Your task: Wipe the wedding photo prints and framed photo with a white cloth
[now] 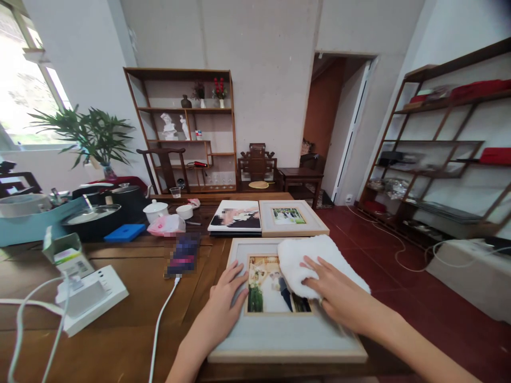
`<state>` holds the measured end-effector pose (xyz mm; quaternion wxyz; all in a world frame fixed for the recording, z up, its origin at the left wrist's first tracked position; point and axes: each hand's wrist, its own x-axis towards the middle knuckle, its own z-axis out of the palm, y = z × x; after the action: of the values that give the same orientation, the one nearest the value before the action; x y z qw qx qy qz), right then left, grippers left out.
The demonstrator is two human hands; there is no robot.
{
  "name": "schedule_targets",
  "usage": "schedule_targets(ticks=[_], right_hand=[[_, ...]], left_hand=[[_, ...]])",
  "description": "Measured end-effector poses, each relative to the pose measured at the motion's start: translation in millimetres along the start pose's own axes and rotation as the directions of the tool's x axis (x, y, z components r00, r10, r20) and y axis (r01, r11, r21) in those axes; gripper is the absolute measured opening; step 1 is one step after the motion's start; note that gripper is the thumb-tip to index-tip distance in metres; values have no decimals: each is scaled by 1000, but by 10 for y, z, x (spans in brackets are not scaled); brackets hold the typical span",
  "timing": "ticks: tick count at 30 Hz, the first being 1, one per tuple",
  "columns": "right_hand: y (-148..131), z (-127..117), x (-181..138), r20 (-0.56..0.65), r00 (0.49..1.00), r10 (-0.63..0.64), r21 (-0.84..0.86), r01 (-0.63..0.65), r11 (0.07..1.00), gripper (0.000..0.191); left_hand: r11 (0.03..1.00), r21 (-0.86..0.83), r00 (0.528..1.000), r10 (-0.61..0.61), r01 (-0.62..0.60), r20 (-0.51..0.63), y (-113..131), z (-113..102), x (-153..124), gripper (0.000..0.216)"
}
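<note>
The right hand (335,290) lies flat on a folded white cloth (315,263) and presses it on the glass of a large framed photo (279,330), over the upper right part of the picture. The fingers are spread, not closed around the cloth, so the palm gives the pressure. The left hand (227,298) rests open on the left border of the frame, fingers wide, probably to keep the frame from sliding on the wooden table (120,319). The frame lies flat at the near right part of the table, its right side close to the table's edge.

Just behind it lie two more pictures side by side: a frameless photo print (236,217) on the left and a smaller framed photo (293,218) on the right. To the left there is a phone (182,255) with a white cable (159,324), a white power strip (93,298) and a small green-white box (64,252). The box has some print, but it is too small to read, and no brand is legible anywhere.
</note>
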<state>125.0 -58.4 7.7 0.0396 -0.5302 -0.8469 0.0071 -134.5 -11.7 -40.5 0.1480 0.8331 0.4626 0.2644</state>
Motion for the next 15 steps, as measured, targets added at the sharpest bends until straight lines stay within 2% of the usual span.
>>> schedule_targets(ticks=[4,7,10,15], right_hand=[[-251,-38,-326,63,997,52,65,-56,996,56],[-334,48,-402,74,994,80,62,-84,994,58],[-298,124,-286,-19,992,121,16,-120,993,56],[-48,113,131,-126,979,157,-32,-163,986,52]], left_hand=[[1000,-24,1000,7,-8,-17,-20,19,0,33],[999,-38,999,19,-20,-36,-33,22,-2,32],[999,-46,1000,10,-11,-14,-40,7,-9,34],[998,-62,1000,0,-1,-16,-56,-14,-16,37]])
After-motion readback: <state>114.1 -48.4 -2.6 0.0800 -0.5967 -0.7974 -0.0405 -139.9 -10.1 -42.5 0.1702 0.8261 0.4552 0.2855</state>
